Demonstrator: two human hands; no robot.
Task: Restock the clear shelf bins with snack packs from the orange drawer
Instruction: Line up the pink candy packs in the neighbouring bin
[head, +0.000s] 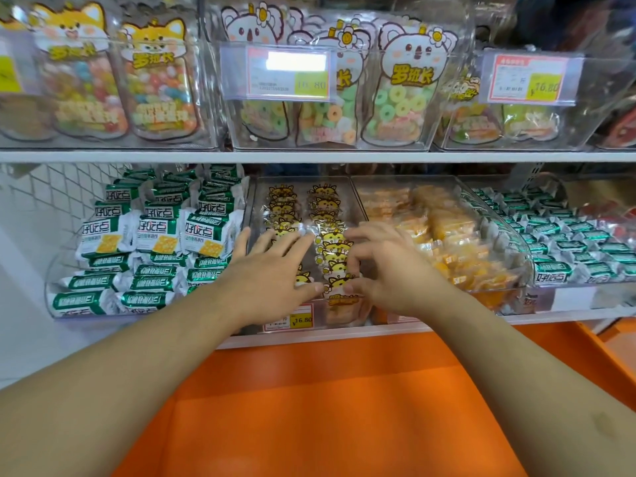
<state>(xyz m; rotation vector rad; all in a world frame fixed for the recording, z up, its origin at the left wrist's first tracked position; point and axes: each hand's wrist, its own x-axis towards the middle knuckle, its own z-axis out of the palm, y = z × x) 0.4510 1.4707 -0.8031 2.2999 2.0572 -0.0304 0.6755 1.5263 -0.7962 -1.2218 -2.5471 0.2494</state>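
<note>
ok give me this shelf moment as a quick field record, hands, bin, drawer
left hand: left hand flat, fingers straight, on the bee-print packs
right hand: right hand with curled fingers pinching a bee-print pack
bin: middle clear bin, lower shelf, two rows of packs
neighbours: green-white packs to its left, orange packs to its right
drawer: orange drawer open below, no packs visible in it

Both forearms bare, left hand [275,266] and right hand [389,270] ungloved.
</note>
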